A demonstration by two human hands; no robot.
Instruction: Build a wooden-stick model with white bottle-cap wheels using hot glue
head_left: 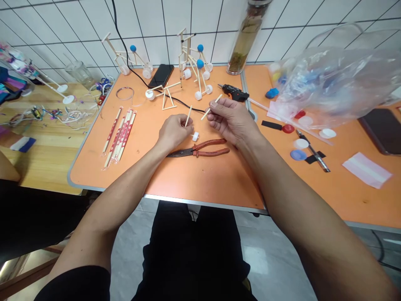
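Note:
My left hand [176, 131] pinches a short pale wooden stick [188, 116] that points up. Between the fingers of my right hand [228, 119] is another short wooden stick [216, 101], tilted up to the right. A small white piece [195, 136] shows just below my left fingertips; whether it touches them I cannot tell. Pliers with red-brown handles [211, 143] lie beneath both hands on the orange table [200, 179], their dark jaws partly behind my left wrist. Behind the hands rests a small stick frame [169, 97] with a white wheel [150, 95].
Wrapped sticks [123, 136] lie at left. At the back stand stick models with blue balls [199, 64], a phone [161, 75] and a glass tube [244, 42]. A black glue gun [233, 92] and its cable lie behind my hands. Bottle caps [298, 155] and a plastic bag [341, 83] are at right.

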